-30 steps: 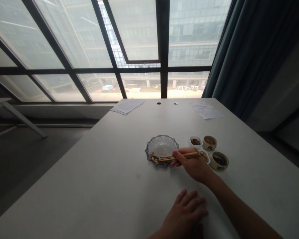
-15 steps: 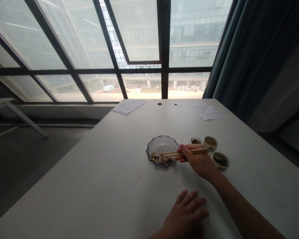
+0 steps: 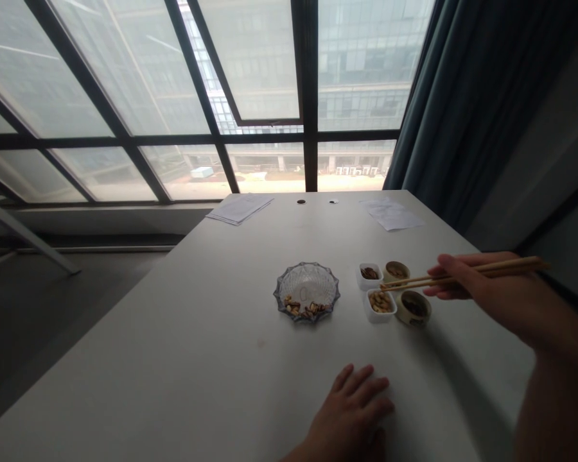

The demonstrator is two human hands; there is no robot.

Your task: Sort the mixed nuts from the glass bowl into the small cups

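Observation:
A pair of wooden chopsticks (image 3: 443, 278) is gripped in my right hand (image 3: 481, 282), raised at the right. Their tips hover over or near a small white dish (image 3: 380, 316) of pale peanut-like pieces; contact is unclear. Behind it stands another white dish (image 3: 372, 280) with dark brown pieces. Two small round cups stand to their right: a back cup (image 3: 404, 280) with brownish contents and a front cup (image 3: 417, 319) with dark contents. A scalloped glass bowl (image 3: 282, 285) holds mixed pieces along its near side. My left hand (image 3: 349, 404) lies on the table, fingers spread, holding nothing.
The white table (image 3: 197, 346) reaches toward a row of windows. Paper sheets (image 3: 241, 208) lie at its far left, more sheets (image 3: 392, 213) at the far right. A dark blue curtain (image 3: 443, 115) hangs on the right. Another table (image 3: 29, 237) stands left.
My right hand has carried the chopsticks from the glass bowl rightward to above the small dishes, uncovering the front white dish. My left hand stays resting. The view has shifted slightly.

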